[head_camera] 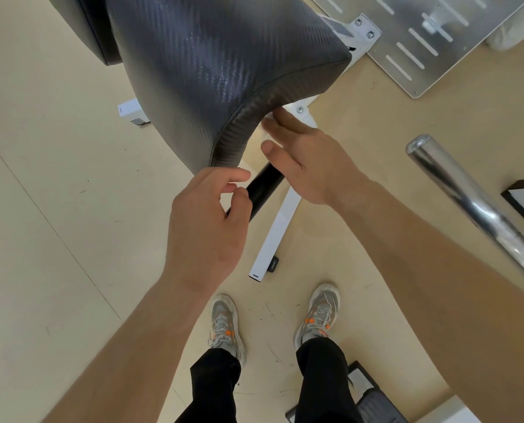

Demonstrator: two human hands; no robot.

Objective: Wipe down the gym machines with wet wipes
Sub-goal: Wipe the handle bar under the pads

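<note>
Left hand [205, 218] hovers with fingers loosely curled, holding nothing, just below the near corner of the black pad [211, 56]. Right hand [309, 160] is flat, fingers straight, fingertips on a blurred white wet wipe [266, 125] at the pad's lower edge, above the white frame bar [277, 227]. Chrome bar [468, 196] lies well to the right.

You see a black pad [211, 56] in woven-textured, faintly glossy vinyl, a polished chrome bar [468, 203], white painted metal frame [280, 230], and a matt beige floor [56, 178].
</note>
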